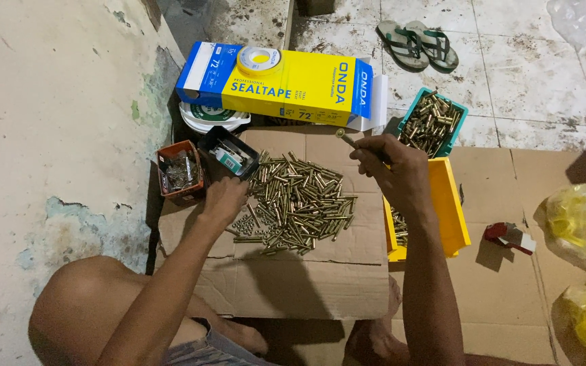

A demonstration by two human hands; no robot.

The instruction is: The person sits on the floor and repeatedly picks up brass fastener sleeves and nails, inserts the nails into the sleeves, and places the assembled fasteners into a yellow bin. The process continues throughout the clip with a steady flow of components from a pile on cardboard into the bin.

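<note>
Knees and bare forearms fill the bottom of my view, and past them I see a flattened brown cardboard sheet (293, 285) spread on the floor. On it lies a heap of small brass tubular fittings (296, 203). My left hand (224, 200) rests palm down at the heap's left edge, fingers curled onto the pieces; I cannot tell whether it actually pinches one. My right hand (391, 169) is raised above the heap's right side, closed around a single brass fitting (344, 137) whose end sticks out toward the upper left. Just right of that wrist sits a yellow plastic bin (450, 210) with a few brass pieces inside. Left of the heap stand a rusty orange box of dark metal bits (180, 171) and a black plastic tray (228, 152), touching each other. Farther back, a teal plastic tub (433, 122) is full of brass fittings, and a long blue-and-yellow cardboard carton (286, 85) lies across the floor with a white tape roll (260, 61) on top. Beyond, a pair of green flip-flops (418, 44) rests on stained tiles.
</note>
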